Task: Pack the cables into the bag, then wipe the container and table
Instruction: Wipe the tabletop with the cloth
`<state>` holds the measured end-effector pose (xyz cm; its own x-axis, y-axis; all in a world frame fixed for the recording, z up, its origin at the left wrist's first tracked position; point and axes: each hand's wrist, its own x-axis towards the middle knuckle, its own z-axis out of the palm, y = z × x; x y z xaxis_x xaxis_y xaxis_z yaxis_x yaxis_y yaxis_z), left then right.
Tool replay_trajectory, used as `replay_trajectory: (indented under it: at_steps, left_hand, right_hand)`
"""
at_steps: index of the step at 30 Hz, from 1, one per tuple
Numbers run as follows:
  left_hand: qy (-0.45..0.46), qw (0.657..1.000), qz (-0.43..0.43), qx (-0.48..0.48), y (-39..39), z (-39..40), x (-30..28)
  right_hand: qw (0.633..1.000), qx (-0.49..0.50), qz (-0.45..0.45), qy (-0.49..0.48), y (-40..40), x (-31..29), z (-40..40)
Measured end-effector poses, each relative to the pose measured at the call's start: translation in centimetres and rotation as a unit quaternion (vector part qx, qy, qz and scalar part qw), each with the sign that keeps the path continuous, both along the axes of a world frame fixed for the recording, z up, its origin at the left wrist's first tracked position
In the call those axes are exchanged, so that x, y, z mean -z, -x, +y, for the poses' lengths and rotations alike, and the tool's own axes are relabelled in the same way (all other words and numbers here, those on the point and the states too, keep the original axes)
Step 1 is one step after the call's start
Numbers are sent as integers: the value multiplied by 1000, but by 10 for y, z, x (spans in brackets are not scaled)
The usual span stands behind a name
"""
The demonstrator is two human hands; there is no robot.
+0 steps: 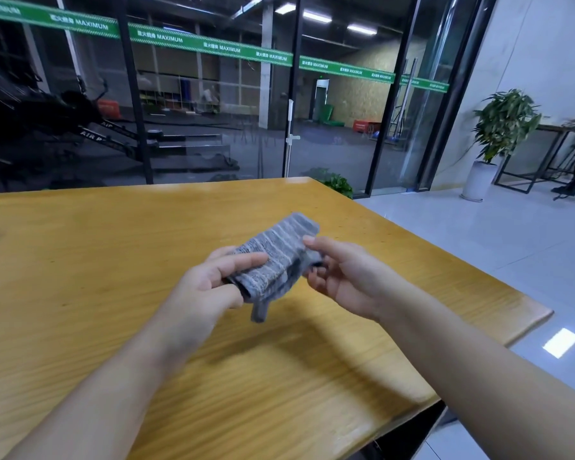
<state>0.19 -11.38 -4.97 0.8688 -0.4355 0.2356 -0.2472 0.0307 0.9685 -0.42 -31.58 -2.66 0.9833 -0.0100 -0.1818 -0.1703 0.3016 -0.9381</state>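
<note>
Grey striped cloth (276, 260) folded, held above wooden worktop (80, 260), mid-scene. Left hand (210, 283) pinches its near-left end, thumb on top; fingers beneath hidden. Right hand (342, 277) grips right edge, fingertips partly tucked behind fabric. Worktop's left side cut off.

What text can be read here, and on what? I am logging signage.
"MAXIMUM", repeated: green band across the glass wall; the characters beside it are too blurred.
"AIR P...": black exercise machine behind the glass, rest unreadable.
Grey striped cloth, yellow wooden table: none.
</note>
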Motion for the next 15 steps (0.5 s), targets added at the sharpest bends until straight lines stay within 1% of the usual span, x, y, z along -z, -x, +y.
replay_trajectory:
  at_steps: [2,3,6,9,12,13,14,15]
  left_hand:
    - [-6,1000,-14,21,1,-1,0]
    - [-11,999,-20,31,3,-2,0]
    - [-19,999,-29,42,5,-6,2]
    - [-24,998,-44,33,7,-10,5]
    - [-44,996,-74,4,4,-11,10]
    - [-68,993,-100,-17,2,-10,13]
    - [-115,982,-144,-45,0,-8,14]
    - [-170,964,-191,-72,-3,-6,16]
  right_hand:
    - [996,35,-13,-85,-3,0,4]
    - [995,31,-23,-90,-4,1,5]
    - [996,-18,-76,-45,-5,7,16]
    - [993,-56,-94,-34,-7,13,26]
    - [997,8,-82,12,-16,18,24]
    - [996,27,-77,36,-20,19,19]
    - [994,47,-69,73,-23,19,12]
    - [988,71,-63,126,-25,18,4]
